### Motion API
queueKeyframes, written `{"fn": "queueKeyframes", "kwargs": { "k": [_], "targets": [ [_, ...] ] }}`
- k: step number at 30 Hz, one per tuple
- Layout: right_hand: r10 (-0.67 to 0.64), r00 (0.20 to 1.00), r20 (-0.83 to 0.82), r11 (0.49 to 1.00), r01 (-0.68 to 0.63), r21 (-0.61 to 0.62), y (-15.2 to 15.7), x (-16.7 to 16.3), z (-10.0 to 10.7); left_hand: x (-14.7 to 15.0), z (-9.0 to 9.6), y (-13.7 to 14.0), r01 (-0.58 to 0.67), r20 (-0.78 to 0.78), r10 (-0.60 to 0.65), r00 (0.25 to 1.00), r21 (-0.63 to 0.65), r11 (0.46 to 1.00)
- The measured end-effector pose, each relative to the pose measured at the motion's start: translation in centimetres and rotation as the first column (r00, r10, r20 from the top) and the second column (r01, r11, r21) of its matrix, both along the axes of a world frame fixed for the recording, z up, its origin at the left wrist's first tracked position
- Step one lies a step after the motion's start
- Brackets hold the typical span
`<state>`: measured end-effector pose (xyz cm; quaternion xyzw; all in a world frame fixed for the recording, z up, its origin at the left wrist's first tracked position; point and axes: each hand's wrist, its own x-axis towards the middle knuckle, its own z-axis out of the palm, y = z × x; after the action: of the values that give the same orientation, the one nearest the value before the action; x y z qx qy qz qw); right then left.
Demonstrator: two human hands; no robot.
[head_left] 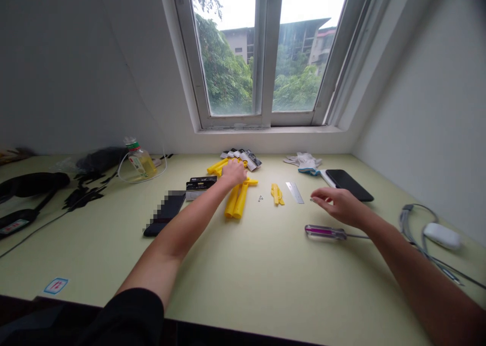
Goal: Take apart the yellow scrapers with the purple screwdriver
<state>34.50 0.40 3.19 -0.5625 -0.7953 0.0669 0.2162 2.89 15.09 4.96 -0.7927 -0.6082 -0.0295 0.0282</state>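
Note:
My left hand (234, 173) reaches palm down over a pile of yellow plastic pieces; its fingertips are mostly hidden, so a grip cannot be made out. Two yellow tubes (236, 204) lie side by side just in front of it, and other yellow tubes (216, 165) lie behind. My right hand (337, 204) hovers over the table at the right, thumb and fingers pinched at a tiny thing too small to name. Left of it are a flat metal blade (295, 192), a yellow plastic part (277, 194) and several small screws (260, 198). A screwdriver (325, 232) lies below the right hand.
Several small packets (248, 158) lie under the window. White gloves (304, 161) and a black phone (349, 184) are at the back right, a cable (406, 224) and white case (442, 235) farther right. Leftward are black boxes (201, 184), a dark flat object (167, 214) and a bottle (140, 162).

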Motion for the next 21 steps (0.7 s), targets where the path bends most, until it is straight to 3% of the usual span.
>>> {"fn": "queueKeyframes", "kwargs": {
  "k": [5,11,21],
  "targets": [
    [0.001,1.0,0.012,1.0,-0.001,0.006,-0.2,-0.2,0.0,0.6,-0.4,4.2,-0.059,-0.041,0.057,0.998,-0.06,0.996],
    [0.017,1.0,0.016,1.0,-0.017,0.004,-0.2,-0.2,-0.1,0.7,-0.3,4.9,-0.064,-0.059,0.062,0.996,-0.027,0.998],
    [0.008,0.999,-0.032,1.0,-0.008,-0.002,-0.2,0.0,-0.1,-2.6,5.3,1.6,0.079,0.005,-0.08,0.997,0.135,0.988]
  ]
}}
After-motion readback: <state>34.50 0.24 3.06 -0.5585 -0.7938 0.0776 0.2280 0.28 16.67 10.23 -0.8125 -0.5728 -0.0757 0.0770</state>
